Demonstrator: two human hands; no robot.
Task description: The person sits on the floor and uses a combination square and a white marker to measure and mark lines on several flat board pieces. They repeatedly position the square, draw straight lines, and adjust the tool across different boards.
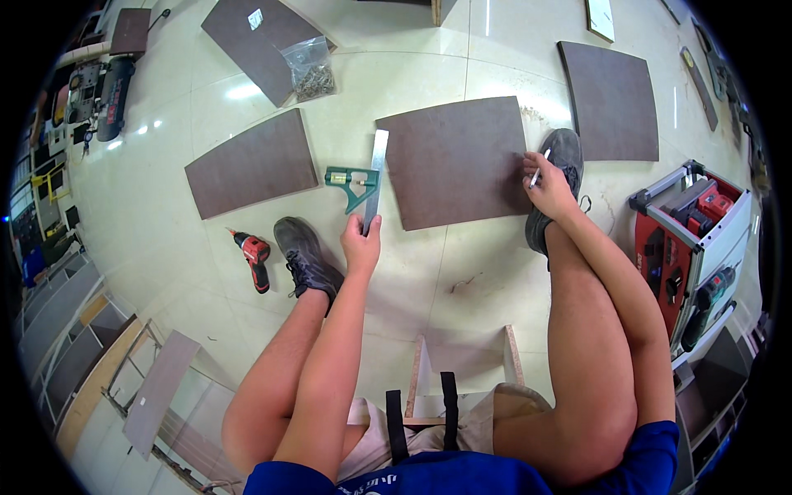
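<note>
My left hand point(360, 242) is closed round the lower end of the steel blade of a combination square point(375, 175). Its green head points left, and the blade stands next to the left edge of a dark brown board point(455, 165) on the floor. At that board's right edge is my right hand point(546, 183), its fingers pinching a slim white pen point(539, 167). The pen tilts upward, and I cannot tell whether the hand touches the board. My shoes point(307, 257) stand on both sides. A red and black cordless screwdriver point(254, 257) lies beside the left one.
Other brown boards lie at the left point(252, 165), the right point(615, 103) and the far left point(262, 41). A clear bag of screws point(311, 73) rests on the far one. At the right stands a red and grey toolbox point(689, 247) holding power tools.
</note>
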